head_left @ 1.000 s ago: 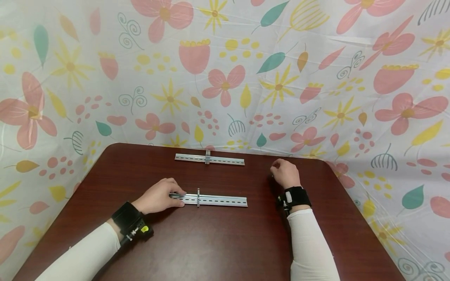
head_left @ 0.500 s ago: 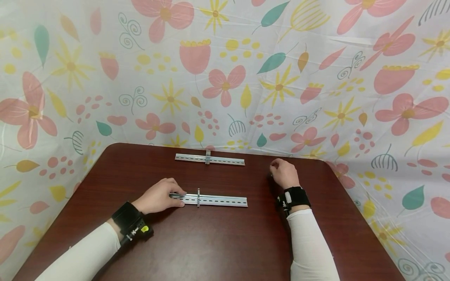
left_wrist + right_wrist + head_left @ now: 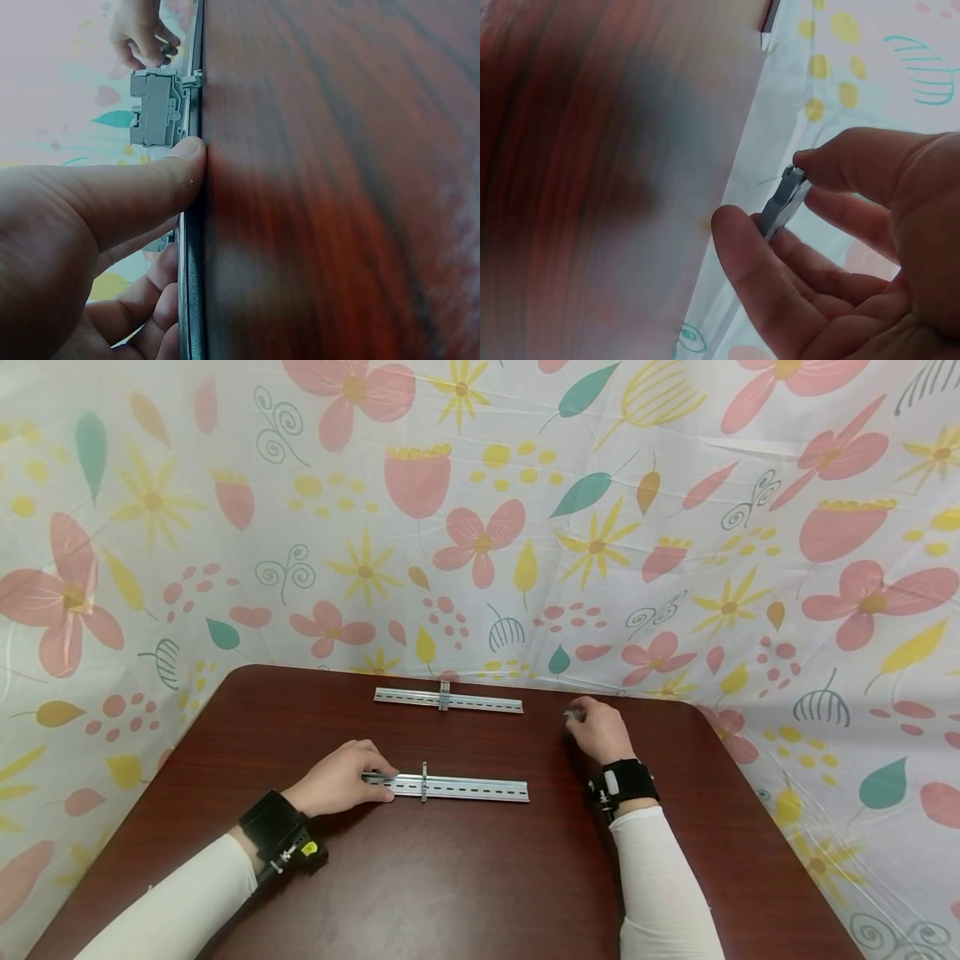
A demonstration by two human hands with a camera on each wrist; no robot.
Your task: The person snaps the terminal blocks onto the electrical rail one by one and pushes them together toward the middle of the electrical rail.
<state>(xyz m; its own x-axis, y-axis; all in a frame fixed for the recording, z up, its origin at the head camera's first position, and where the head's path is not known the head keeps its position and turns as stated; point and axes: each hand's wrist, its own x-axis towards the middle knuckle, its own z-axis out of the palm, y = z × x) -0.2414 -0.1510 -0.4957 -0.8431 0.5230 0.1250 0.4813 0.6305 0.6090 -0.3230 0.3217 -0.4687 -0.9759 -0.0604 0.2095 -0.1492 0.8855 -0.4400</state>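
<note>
A slotted metal DIN rail [image 3: 476, 787] lies crosswise on the table, with a thin grey terminal block [image 3: 156, 109] mounted left of its middle. My left hand [image 3: 341, 781] grips this rail's left end; in the left wrist view the thumb [image 3: 184, 180] presses along the rail's edge and the other fingers are behind it. Back right, over the table, my right hand [image 3: 603, 732] pinches a small grey terminal block [image 3: 782, 202] between thumb and fingers, seen nearly edge on. Part of that block is hidden by the fingers.
A second DIN rail [image 3: 487, 702] lies near the table's far edge, with grey blocks [image 3: 444, 695] clipped near its middle. The dark red wooden table [image 3: 450, 877] meets a flower-patterned cloth [image 3: 480, 610] behind and at the sides.
My right hand has shifted slightly left, and the grey block in its fingers now shows in the head view. My left hand and both rails stay in place.
</note>
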